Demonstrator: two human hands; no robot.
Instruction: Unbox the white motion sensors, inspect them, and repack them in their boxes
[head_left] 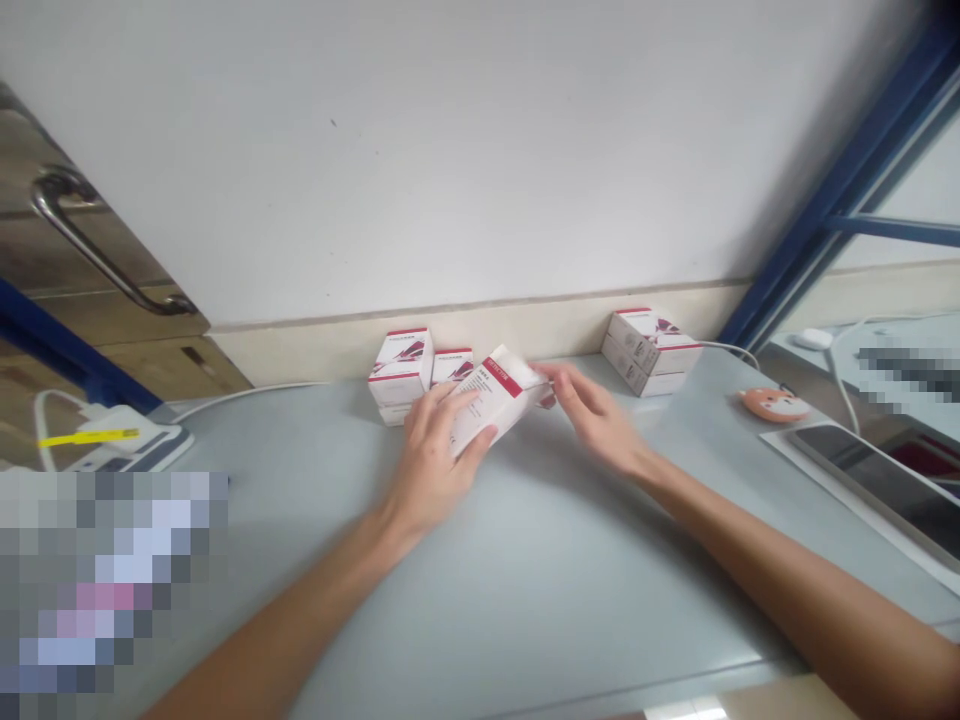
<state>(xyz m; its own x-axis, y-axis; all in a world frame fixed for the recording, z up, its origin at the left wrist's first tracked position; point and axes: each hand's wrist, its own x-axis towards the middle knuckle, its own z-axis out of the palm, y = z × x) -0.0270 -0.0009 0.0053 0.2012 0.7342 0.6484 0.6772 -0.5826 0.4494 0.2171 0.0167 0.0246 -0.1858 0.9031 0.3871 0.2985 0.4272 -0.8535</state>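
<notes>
My left hand [437, 452] is wrapped around a small white box with a red band [501, 392], holding it tilted just above the grey table [525, 580]. My right hand [592, 410] reaches in from the right with fingers stretched out, their tips touching the box's far end. Behind the held box, two similar white-and-red boxes [401, 367] stand against the wall. Another stack of two such boxes [651, 350] sits further right by the wall.
A small orange animal-shaped object [774, 404] lies at the right, beside a tablet or screen [874, 482]. White cables [232, 396] run along the back. A device with a yellow tag [112, 440] sits at the left. A blue frame [832, 200] rises at the right.
</notes>
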